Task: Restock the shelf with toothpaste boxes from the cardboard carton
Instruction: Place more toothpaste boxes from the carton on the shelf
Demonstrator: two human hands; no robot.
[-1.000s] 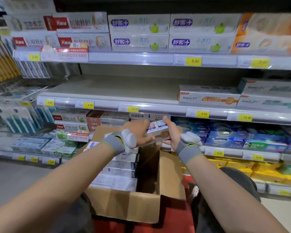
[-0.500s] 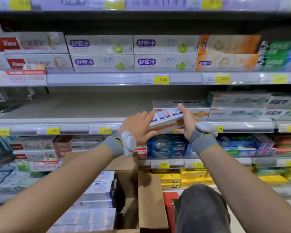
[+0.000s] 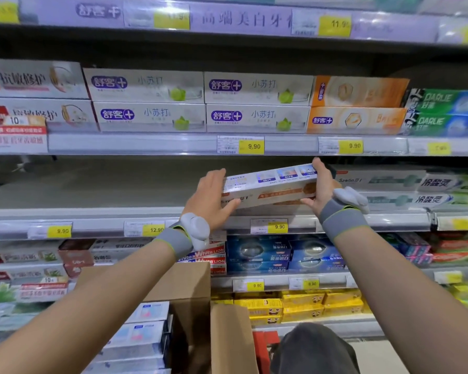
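Above the half-empty middle shelf [image 3: 92, 211], at its front edge: toothpaste box [image 3: 268, 187] held tilted (right end higher), just beside stocked boxes [image 3: 378, 182]. Gripped at its ends by left hand [image 3: 211, 198] and right hand [image 3: 319, 184]. Below, open cardboard carton [image 3: 184, 287] with more boxes.

Head-worn camera, facing forward at store shelves [image 3: 146, 215], close up
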